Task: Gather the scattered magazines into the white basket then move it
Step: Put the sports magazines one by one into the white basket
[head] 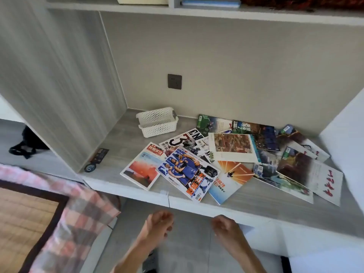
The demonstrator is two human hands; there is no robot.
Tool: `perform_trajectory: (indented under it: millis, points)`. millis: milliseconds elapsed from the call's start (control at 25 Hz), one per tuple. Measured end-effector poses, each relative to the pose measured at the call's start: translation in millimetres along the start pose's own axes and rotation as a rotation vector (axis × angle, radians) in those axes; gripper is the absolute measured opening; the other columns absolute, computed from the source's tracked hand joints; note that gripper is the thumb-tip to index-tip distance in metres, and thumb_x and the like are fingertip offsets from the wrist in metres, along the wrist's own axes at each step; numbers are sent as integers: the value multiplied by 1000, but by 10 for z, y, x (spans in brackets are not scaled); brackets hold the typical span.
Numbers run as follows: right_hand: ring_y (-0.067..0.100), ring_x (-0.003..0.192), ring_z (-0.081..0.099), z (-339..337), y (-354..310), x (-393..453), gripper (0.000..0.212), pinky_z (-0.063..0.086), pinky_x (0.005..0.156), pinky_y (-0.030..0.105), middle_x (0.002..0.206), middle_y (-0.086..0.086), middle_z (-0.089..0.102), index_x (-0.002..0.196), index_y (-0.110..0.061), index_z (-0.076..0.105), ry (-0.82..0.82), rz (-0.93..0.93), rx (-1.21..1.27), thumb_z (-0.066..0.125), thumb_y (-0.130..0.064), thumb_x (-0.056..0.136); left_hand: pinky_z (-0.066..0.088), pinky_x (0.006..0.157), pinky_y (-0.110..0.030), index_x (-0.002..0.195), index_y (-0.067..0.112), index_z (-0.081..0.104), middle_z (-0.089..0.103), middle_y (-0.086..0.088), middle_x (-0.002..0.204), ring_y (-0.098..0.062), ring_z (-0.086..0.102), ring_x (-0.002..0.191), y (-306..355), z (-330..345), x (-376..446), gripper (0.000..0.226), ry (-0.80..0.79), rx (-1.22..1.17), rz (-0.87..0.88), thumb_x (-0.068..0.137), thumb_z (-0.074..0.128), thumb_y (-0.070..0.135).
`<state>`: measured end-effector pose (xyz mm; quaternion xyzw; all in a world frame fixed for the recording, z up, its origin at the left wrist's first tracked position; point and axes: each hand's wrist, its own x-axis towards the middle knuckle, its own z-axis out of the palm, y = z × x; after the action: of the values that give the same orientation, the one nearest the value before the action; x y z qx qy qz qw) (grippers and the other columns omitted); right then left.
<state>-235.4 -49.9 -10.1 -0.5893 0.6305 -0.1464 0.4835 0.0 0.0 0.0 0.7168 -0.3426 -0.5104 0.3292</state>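
Left hand point(160, 223) and right hand point(224, 225) hang below the front edge of the desk point(122, 152), apart from each other, each grip loosely curled with nothing in it and touching nothing. The magazines point(226, 160) lie on the desk in an overlapping spread from centre to right: a basketball cover in blue point(188, 174) sits on top near the front edge, partly over a sunset cover point(140, 170) to its left; an orange sunburst cover point(229, 179) lies to its right; a white-bordered brown cover point(233, 147) lies behind; darker covers continue to the right. The white basket point(157, 122), perforated and rectangular, stands upright at the back left of the desk, just beside the nearest magazine; contact cannot be determined. The desk is pale grey woodgrain, recessed under a shelf point(197, 13). A dark wall socket point(174, 81) is mounted on the beige back wall. A checked cloth point(78, 209) lies at lower left.
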Motion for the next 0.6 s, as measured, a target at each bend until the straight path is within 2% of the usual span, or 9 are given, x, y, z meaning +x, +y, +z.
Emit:
perform_trajectory:
  millis: [120,200,280,440,520,600]
  points:
    - [-4,64,61,244,-259,650,13,45,64,12,70,-11,69,80,-22,70,-71,-43,5,63,-14,88,47,53,-22,82,12,67,70,2,70,-6,63,56,80,-72,670,16,-75,-10,-38,93,55,11]
    - [0,67,63,420,-342,1043,17,50,70,20,77,-8,71,80,-27,68,-95,18,21,64,-12,87,45,54,-23,84,11,65,69,-3,75,-10,61,59,144,-158,1203,17,-97,3,-105,95,52,13]
    - [5,70,64,519,-356,1407,21,54,76,32,88,-7,73,95,-31,65,-78,91,40,66,-12,85,46,54,-23,85,12,65,70,-7,79,-13,61,62,174,-214,1700,18,-90,0,-163,95,52,17]
    - [6,84,67,494,-653,2262,42,54,66,28,112,-17,64,119,-37,52,-77,116,15,69,-28,82,39,51,-21,85,17,66,67,-2,74,-8,55,59,185,-229,2527,17,-89,52,-143,94,54,24]
    - [15,104,63,416,-747,2698,54,50,78,29,127,-9,59,132,-30,46,35,81,-160,68,-34,83,36,48,-17,95,19,64,66,0,85,-8,54,64,266,-193,2854,8,-79,48,-169,91,57,17]
    - [30,131,45,365,-735,3091,78,41,100,40,150,6,41,147,-20,29,70,72,-513,68,-42,82,37,52,-18,101,20,55,59,-1,94,-9,53,71,289,-131,3111,16,-50,9,-222,89,59,10]
